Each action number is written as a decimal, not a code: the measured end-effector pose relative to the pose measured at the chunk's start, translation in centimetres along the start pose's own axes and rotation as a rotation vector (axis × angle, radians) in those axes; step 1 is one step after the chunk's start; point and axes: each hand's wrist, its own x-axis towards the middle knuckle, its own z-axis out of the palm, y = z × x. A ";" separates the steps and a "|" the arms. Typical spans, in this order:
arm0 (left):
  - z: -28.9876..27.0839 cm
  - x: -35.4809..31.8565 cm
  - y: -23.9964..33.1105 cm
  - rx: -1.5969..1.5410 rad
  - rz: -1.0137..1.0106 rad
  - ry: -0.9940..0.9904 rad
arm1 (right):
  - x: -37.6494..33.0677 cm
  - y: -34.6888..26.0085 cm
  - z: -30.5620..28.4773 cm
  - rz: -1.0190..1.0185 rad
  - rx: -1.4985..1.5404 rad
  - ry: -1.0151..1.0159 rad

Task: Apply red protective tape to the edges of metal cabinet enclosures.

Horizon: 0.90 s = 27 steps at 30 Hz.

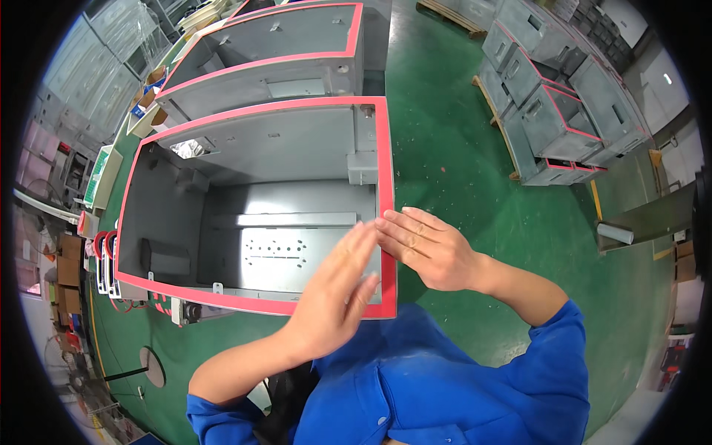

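A large grey metal cabinet shell (185, 200) lies open in front of me, its rim lined with a red sealing strip (384, 163). My right hand (426, 248) lies flat with fingers stretched, pressing on the red strip at the box's right edge. My left hand (337, 293) is raised with the palm open, fingers together, over the box's near right corner, just beside the right hand. Neither hand holds anything. Both forearms come out of blue sleeves.
A second grey cabinet with a red-lined rim (274, 44) stands behind the first. More grey boxes (556, 119) sit on pallets at the right on the green floor (460, 163). Cardboard boxes and shelves (67, 259) crowd the left side.
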 end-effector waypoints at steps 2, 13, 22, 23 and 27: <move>0.6 -0.9 0.5 0.081 0.117 -0.004 | 0.0 -0.3 -1.0 0.016 0.002 0.009; 3.7 -3.4 0.2 0.619 0.344 -0.095 | 2.7 8.2 2.4 0.039 -0.144 -0.058; 5.0 -5.6 -0.1 0.706 0.374 -0.069 | 5.5 15.6 5.6 0.137 -0.200 -0.024; 5.2 -5.8 -0.3 0.689 0.382 -0.068 | 5.1 14.6 5.3 0.141 -0.205 -0.026; 4.3 -7.1 -1.2 0.626 0.454 -0.091 | 3.3 5.7 2.2 0.096 -0.098 -0.116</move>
